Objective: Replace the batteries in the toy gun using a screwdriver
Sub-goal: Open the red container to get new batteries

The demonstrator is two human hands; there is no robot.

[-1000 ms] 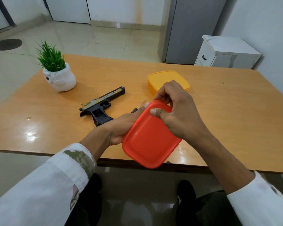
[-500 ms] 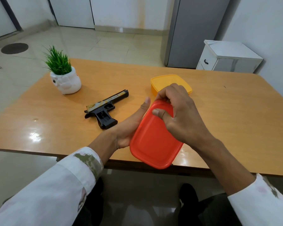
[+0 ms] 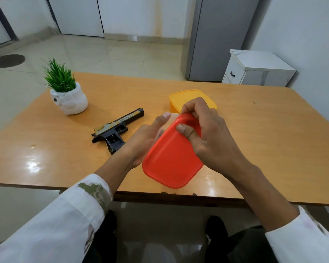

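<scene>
A black and gold toy gun (image 3: 118, 128) lies on its side on the wooden table (image 3: 264, 139), left of my hands. Above the table's near edge I hold a box with a red lid (image 3: 171, 162), tilted toward me. My left hand (image 3: 146, 141) supports the box's left side with fingers straight along it. My right hand (image 3: 203, 133) grips the lid's far corner, thumb on top and fingers curled over the rim. A pale, translucent edge of the box shows under that corner. No screwdriver is visible; my hands and the box cover the table behind them.
A yellow lidded box (image 3: 190, 97) stands on the table just beyond my right hand. A white pot with a green plant (image 3: 68, 97) sits at the back left. Past the table's far right corner are a white cabinet (image 3: 254, 71) and a grey door.
The red-lidded box stays in both hands and has tilted a little more upright. The screwdriver tip seen behind my left hand one second ago is now hidden. The camera has tilted up slightly.
</scene>
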